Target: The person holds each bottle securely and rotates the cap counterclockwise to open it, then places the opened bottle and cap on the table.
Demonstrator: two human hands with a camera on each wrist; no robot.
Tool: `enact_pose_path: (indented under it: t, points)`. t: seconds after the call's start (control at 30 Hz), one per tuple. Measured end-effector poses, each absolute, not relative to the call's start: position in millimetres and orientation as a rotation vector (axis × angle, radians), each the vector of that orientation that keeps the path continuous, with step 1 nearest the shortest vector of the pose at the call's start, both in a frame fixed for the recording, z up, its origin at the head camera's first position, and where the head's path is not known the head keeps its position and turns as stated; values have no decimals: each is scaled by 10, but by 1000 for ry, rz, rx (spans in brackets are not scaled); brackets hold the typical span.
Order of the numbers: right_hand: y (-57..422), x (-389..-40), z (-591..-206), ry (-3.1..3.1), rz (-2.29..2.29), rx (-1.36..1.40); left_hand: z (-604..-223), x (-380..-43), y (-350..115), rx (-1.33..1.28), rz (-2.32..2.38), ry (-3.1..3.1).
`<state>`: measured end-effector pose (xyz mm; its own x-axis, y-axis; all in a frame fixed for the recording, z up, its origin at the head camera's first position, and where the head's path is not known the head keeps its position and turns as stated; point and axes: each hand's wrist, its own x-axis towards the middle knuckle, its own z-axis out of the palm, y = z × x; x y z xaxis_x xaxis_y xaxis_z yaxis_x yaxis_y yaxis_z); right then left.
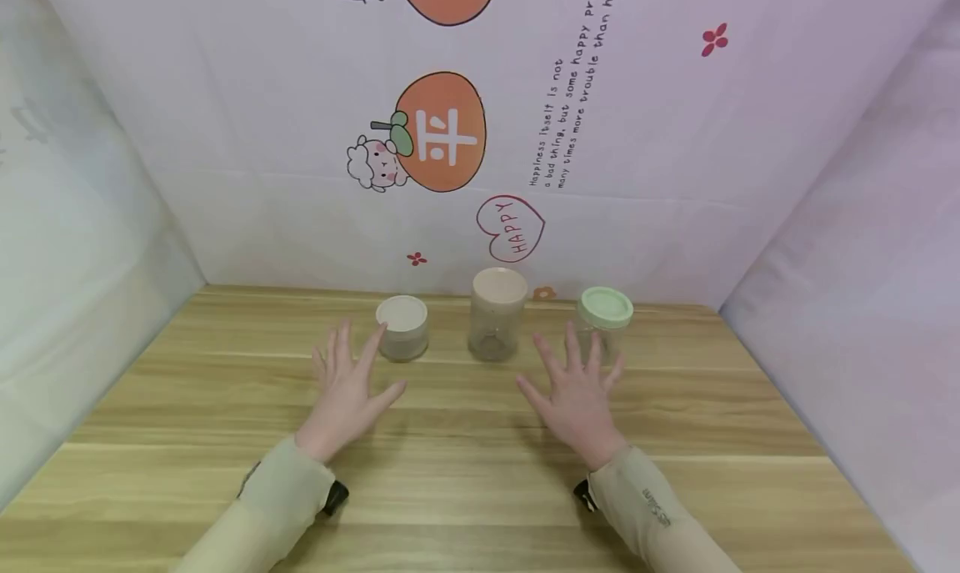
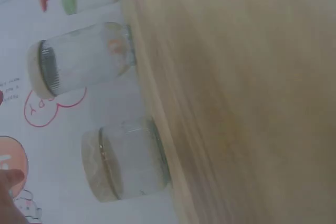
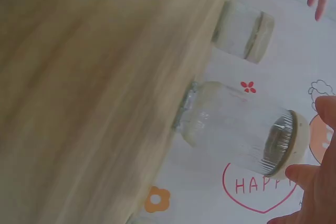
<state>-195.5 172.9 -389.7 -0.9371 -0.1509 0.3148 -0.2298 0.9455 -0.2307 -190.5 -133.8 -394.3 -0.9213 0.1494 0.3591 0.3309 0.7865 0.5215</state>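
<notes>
My left hand [image 1: 347,398] is spread over the table, its fingertips just in front of a short clear jar [image 1: 403,339] with a whitish lid. On the other side my right hand [image 1: 579,402] has its fingers spread, partly covering a clear jar with a pale green lid [image 1: 606,308]. Between the two hands, farther back, stands a taller clear jar [image 1: 495,327] with a cream lid. All three jars are upright and look transparent. Neither hand holds anything. In the right wrist view, fingers [image 3: 315,182] overlap the taller jar's lid edge; contact cannot be made out.
The wood-grain table [image 1: 450,490] meets a white printed backdrop [image 1: 637,139] right behind the jars. White cloth walls [image 1: 847,306] close in the left and right sides. A black strap piece [image 1: 336,498] shows at the left wrist.
</notes>
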Motion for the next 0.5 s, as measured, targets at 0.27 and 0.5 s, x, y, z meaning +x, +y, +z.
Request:
enact_pose_path:
  t: [0.27, 0.5]
  points:
    - [1693, -1994, -3924, -2767, 364, 276, -3964, -2238, -1284, -410, -990, -2623]
    - [1593, -2035, -3940, -2739, 337, 294, -4040, -2444, -1299, -220, -1303, -2681]
